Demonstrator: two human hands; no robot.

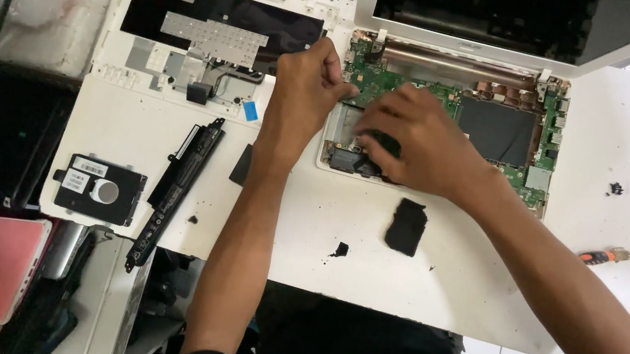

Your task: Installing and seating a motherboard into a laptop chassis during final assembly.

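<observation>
Dark clothing at the bottom edge of the frame is sitting nearest the camera, with both bare forearms reaching up from it to the opened laptop base [497, 131] in the upper middle. Right hand [415, 141] is lying curled over the left part of the green circuit board [379, 81], its fingers closing on a small dark part [375, 140] there. Left hand [306, 88] is pinching at the board's upper left corner; what it is gripping cannot be told. Just below the hands, a black foam piece [406, 227] is lying on the white table [430, 279]. Toward the upper left, the removed keyboard cover [212, 36] is lying face down. Lower left, a long black battery [178, 184] and a hard drive [99, 189] are resting side by side. An orange-handled screwdriver [602, 255] is lying at the right.
</observation>
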